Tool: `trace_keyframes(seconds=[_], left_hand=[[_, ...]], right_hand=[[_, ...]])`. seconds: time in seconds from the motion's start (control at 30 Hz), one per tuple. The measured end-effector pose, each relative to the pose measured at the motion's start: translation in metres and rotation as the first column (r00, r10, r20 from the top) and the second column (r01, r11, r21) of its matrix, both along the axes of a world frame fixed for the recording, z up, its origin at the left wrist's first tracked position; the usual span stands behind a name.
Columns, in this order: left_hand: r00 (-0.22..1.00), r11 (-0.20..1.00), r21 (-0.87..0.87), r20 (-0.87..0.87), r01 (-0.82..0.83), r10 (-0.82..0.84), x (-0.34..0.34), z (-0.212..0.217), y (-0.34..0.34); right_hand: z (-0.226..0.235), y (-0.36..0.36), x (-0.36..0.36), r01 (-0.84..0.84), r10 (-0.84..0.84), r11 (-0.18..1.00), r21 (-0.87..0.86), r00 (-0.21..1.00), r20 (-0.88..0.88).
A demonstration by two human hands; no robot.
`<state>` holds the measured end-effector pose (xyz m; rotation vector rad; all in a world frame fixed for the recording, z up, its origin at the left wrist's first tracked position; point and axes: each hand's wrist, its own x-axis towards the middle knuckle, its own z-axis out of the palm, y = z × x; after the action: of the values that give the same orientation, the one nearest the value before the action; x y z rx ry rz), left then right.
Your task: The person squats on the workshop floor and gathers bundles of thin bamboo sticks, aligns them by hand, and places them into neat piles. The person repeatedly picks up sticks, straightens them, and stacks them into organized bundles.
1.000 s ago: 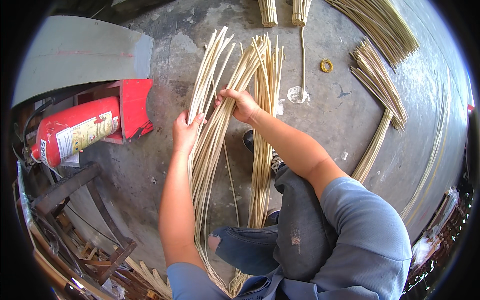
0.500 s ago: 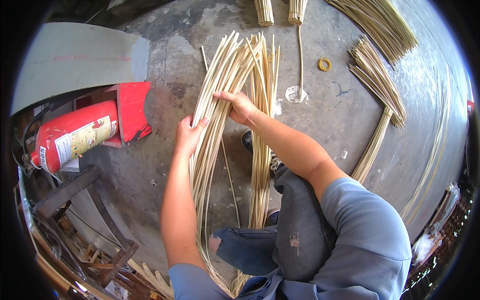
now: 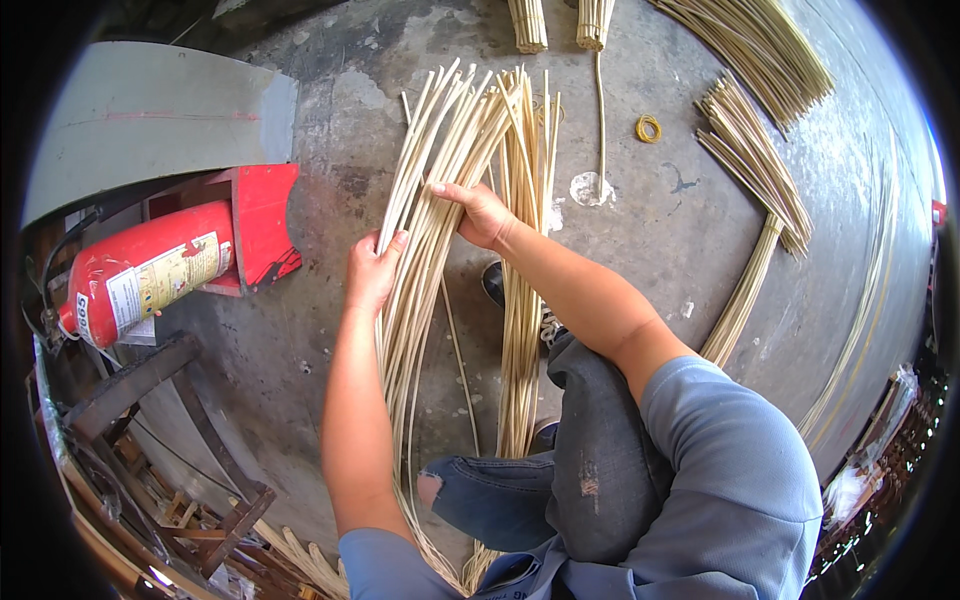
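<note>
2 grips [image 3: 372, 275] [image 3: 486, 215], 1 fire ext. [image 3: 150, 265]

Long, thin, pale canes [image 3: 423, 265] run aslant in a loose, held sheaf, tips uneven and fanned. Near the top, a gap sets a slimmer clump [image 3: 412, 155] apart on the left; lower down, the canes bow.

L hand [image 3: 372, 268] — grips thin cane bunch [image 3: 406, 165] | R hand [image 3: 484, 214] — grips thicker bunch [image 3: 418, 282] | red exting. [image 3: 150, 262] at L

Smooth wooden canes [image 3: 415, 270], glossy extinguisher [image 3: 145, 262]
</note>
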<state>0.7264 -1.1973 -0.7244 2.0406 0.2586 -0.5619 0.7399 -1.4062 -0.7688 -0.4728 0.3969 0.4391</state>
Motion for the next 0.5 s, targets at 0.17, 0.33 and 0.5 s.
trace_keyframes(seconds=[0.17, 0.33, 0.5], left_hand=[[0.998, 1.000, -0.026, -0.064, -0.011, 0.009, 0.000, 0.004, -0.017], [0.997, 0.997, -0.051, -0.050, -0.063, 0.061, -0.002, 0.004, -0.022], [0.998, 0.997, -0.046, -0.044, -0.057, 0.055, -0.002, -0.001, -0.017]], right_hand=[[-0.005, -0.009, -0.003, -0.014, 0.015, 1.000, -0.011, 1.000, 0.014], [-0.001, -0.005, -0.002, -0.017, 0.017, 0.998, -0.054, 1.000, 0.001], [-0.004, 0.000, 0.001, 0.013, -0.016, 0.999, -0.049, 0.999, -0.051]])
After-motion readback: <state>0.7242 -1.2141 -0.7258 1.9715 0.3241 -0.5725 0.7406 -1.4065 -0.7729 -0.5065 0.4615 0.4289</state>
